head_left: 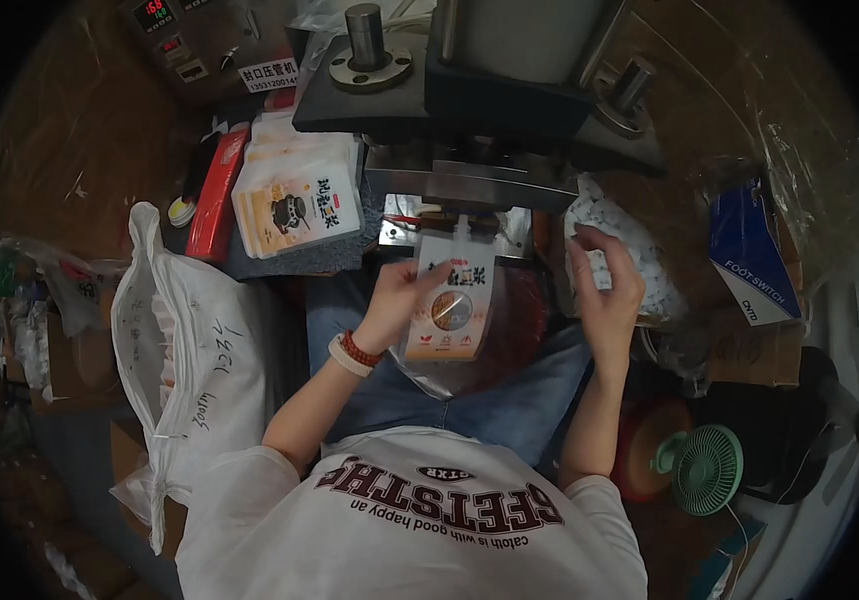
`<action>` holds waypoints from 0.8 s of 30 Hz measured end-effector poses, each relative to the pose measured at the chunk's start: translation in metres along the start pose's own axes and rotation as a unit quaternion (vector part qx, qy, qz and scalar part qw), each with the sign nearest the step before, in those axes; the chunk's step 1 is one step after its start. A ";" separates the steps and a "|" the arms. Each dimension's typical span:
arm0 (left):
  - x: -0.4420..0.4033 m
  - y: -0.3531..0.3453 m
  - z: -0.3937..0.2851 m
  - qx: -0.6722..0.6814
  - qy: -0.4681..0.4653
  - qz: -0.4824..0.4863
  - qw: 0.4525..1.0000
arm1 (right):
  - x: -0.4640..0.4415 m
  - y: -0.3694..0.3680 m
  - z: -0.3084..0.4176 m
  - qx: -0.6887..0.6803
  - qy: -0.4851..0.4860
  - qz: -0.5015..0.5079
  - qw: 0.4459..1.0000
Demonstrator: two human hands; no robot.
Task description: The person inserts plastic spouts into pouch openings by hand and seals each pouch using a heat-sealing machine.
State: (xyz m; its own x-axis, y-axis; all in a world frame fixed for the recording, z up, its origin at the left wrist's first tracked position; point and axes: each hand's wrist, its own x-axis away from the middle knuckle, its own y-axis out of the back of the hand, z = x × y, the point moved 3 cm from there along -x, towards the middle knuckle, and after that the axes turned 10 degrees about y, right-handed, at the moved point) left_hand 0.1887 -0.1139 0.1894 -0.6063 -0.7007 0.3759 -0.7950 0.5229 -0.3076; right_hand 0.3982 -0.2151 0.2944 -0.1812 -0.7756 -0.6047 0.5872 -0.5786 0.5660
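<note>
My left hand [404, 298] is closed on the left edge of a printed pouch [459, 315], its thumb lying across the front. The pouch is white and orange with a round clear window. A pale spout [462, 228] stands at its top edge, under the metal jaw [469, 185] of a press. Over to the right, my right hand [609, 290] is beside a clear bag of small white pieces [629, 245]. Its fingers are curved, with a gap between thumb and forefinger, and I see nothing held in them.
A stack of similar pouches [294, 205] lies left of the press, beside a red box [217, 195]. A white woven sack [199, 370] stands at the left. On the right are a blue foot-switch box [754, 255] and a green fan [706, 470]. A control box [214, 50] sits at the back left.
</note>
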 end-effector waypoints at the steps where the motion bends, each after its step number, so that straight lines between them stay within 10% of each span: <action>1: -0.008 -0.001 -0.006 0.079 0.023 0.007 0.997 | -0.002 0.002 -0.014 0.059 -0.033 -0.017 0.998; 6: -0.035 0.001 -0.008 0.111 0.083 0.006 0.990 | 0.010 -0.026 -0.082 0.269 -0.025 0.000 0.963; 12: -0.031 0.012 -0.019 -0.021 0.041 0.003 0.999 | 0.011 -0.026 -0.095 0.219 -0.063 0.048 0.973; 15: -0.007 0.046 -0.058 -0.354 -0.109 -0.242 0.897 | 0.014 -0.021 -0.103 0.197 -0.084 0.043 0.976; 16: 0.001 0.063 -0.059 -0.544 -0.288 -0.382 0.689 | 0.013 -0.020 -0.096 0.196 -0.083 0.043 0.976; 20: 0.024 0.107 -0.023 -0.706 -0.211 -0.343 0.583 | 0.023 -0.018 -0.077 0.018 -0.121 -0.145 0.982; 24: 0.052 0.114 -0.014 -0.622 -0.291 -0.288 0.667 | 0.021 -0.030 -0.016 -0.369 -0.115 -0.197 0.901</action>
State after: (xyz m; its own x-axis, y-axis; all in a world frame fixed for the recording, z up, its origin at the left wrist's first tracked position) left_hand 0.0666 -0.0844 0.1859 -0.3723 -0.8392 -0.3964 -0.5128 -0.1700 0.8415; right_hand 0.3895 -0.2098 0.2561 -0.5993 -0.6280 -0.4965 0.7907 -0.5612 -0.2446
